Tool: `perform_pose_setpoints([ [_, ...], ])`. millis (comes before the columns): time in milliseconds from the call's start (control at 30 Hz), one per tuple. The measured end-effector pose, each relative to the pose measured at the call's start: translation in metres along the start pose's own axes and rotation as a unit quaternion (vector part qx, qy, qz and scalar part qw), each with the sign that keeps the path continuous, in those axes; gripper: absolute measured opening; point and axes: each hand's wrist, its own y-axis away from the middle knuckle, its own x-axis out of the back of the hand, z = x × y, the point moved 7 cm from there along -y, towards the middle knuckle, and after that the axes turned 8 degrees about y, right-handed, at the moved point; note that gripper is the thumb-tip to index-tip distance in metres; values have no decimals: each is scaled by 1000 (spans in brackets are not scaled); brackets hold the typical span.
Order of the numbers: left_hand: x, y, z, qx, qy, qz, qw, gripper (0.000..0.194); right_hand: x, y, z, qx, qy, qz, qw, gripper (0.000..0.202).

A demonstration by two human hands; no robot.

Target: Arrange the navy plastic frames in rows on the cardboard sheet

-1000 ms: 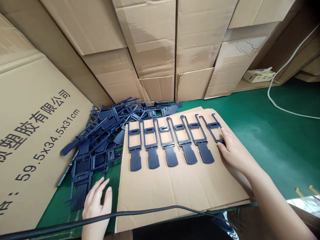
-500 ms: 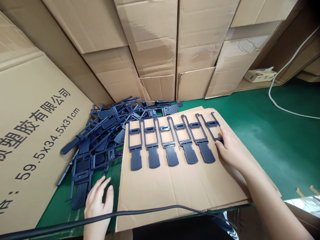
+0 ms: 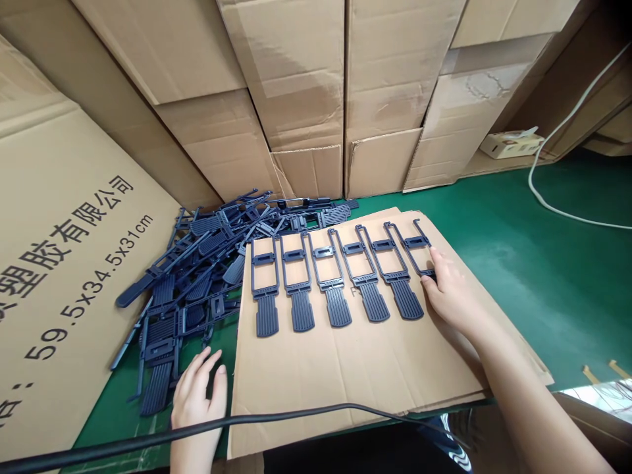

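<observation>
Several dark blue plastic brackets [image 3: 330, 270], each an open rectangular frame with a ribbed foot, lie in a row on a flat cardboard sheet [image 3: 345, 375]. At the right end of the row, my right hand [image 3: 451, 289] holds one more such bracket [image 3: 417, 243] by its lower right side. The hand and forearm hide the lower part of that piece. My left hand [image 3: 200, 388] rests at the left of the sheet with its fingers apart and nothing in them. Just beyond its fingertips is a tangled pile of the same brackets [image 3: 207, 257].
Cardboard boxes [image 3: 296, 79] stand along the back, and a printed carton [image 3: 74, 263] leans at the left. A black cable [image 3: 296, 413] crosses the front. On the green table [image 3: 503, 263], a tissue box [image 3: 511, 143] and a white cord [image 3: 548, 201] lie at the far right.
My left hand has shifted slightly to the right. My right hand keeps its place on the end bracket, and the row is unchanged; the view has moved a little.
</observation>
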Motion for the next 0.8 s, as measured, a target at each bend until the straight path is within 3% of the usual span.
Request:
perform_pose_setpoints([
  [167,-2,1,0,-44,-26,22,998,31,1,0,-3,-3,18,-4,1000,58],
  [600,-2,0,6,-67,-45,23,996,29,10,5,-13,-34,91,-21,995,52],
  [800,-3,-1,6,-77,-45,20,996,29,7,18,-44,75,139,-26,987,50],
])
